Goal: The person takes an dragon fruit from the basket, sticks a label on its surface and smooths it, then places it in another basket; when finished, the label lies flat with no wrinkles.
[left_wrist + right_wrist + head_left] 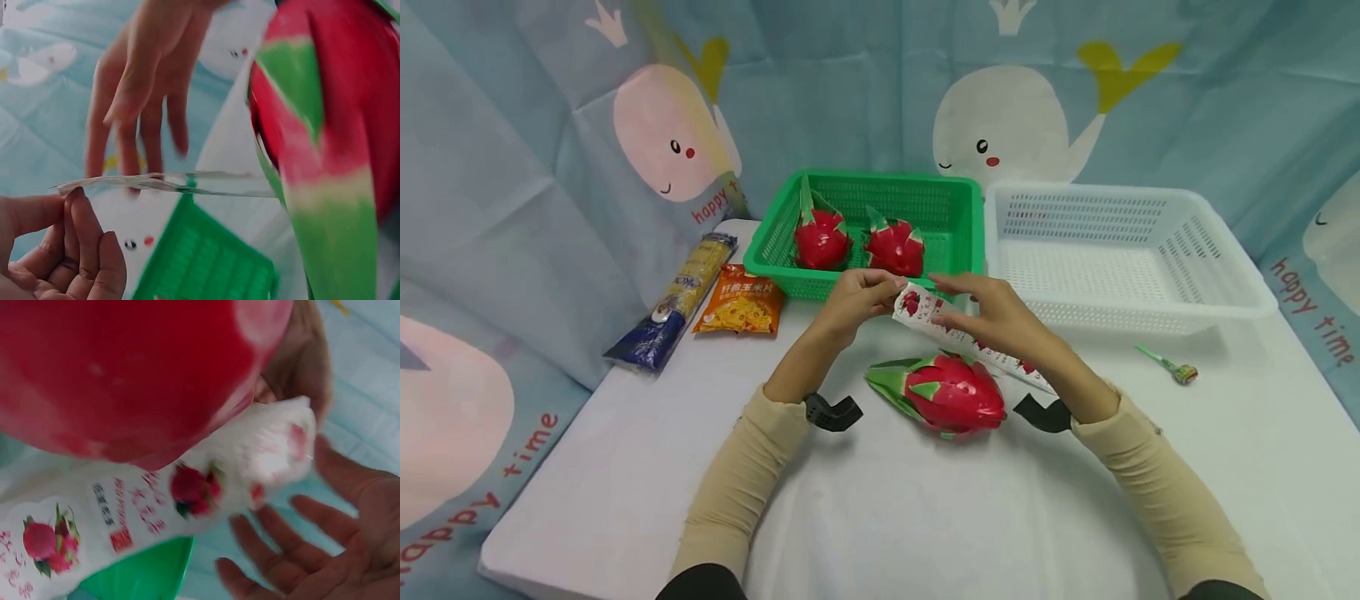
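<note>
My left hand [859, 302] pinches one end of a white strip of labels [917, 310] printed with red dragon fruits and writing. The strip slants down to the right, passing behind my right hand [1000, 312]. That hand's fingers are extended and spread at the strip's edge, as the right wrist view shows, without gripping it. Below the strip, a red dragon fruit [958, 396] with green leaf tips lies on its side on the white table. In the left wrist view, the strip [150, 182] appears nearly edge-on between thumb and fingertips.
Behind my hands, a green basket [887, 179] holds two dragon fruits [822, 240]. Beside it stands a white basket [1120, 312]. A lollipop [1180, 371] lies at the right; an orange snack bag [741, 304] and a long blue-and-yellow packet [673, 304] lie at the left.
</note>
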`<act>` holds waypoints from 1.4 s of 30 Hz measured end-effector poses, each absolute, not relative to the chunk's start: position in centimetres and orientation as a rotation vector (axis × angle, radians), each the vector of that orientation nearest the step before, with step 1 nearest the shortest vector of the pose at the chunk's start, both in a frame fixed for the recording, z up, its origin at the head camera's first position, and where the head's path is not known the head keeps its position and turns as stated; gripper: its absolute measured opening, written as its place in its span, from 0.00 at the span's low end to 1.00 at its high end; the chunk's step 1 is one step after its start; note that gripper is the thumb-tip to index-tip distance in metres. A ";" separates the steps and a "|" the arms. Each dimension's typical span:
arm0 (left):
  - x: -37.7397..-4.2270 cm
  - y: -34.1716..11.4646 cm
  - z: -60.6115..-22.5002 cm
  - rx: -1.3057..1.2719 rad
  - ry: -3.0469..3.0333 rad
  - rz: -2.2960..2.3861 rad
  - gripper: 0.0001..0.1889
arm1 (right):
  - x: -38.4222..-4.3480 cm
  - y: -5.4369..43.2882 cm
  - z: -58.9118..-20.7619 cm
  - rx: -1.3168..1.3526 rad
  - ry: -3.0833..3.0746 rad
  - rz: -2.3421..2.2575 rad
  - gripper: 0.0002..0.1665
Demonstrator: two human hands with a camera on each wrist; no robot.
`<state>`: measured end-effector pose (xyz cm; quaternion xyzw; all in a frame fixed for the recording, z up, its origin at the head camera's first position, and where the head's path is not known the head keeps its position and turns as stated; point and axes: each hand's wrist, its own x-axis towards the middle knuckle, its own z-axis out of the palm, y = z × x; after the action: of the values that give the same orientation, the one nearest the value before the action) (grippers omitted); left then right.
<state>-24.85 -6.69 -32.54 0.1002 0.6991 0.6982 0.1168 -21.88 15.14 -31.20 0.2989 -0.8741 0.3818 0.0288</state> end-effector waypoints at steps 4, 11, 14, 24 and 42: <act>-24.2 -5.6 -32.0 0.302 1.909 2.136 0.07 | -22.1 14.5 -31.4 0.987 -2.560 1.260 0.32; -23.8 -5.1 -32.2 0.287 1.861 2.158 0.10 | -21.8 14.4 -32.4 0.990 -2.191 1.386 0.15; -24.0 -5.1 -32.7 0.272 1.937 2.147 0.13 | -21.6 14.8 -32.4 0.943 -2.131 1.442 0.10; -25.8 -8.9 -36.8 0.098 2.313 1.929 0.15 | -21.2 18.2 -30.5 0.649 -2.390 1.580 0.11; -20.8 -3.0 -32.0 0.854 2.682 1.515 0.08 | -20.2 18.7 -30.8 0.862 -2.729 1.490 0.09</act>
<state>-20.83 -3.03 -31.97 0.2671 0.8387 0.4739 -0.0274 -20.18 18.74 -30.85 0.2669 -0.8450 0.4614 -0.0426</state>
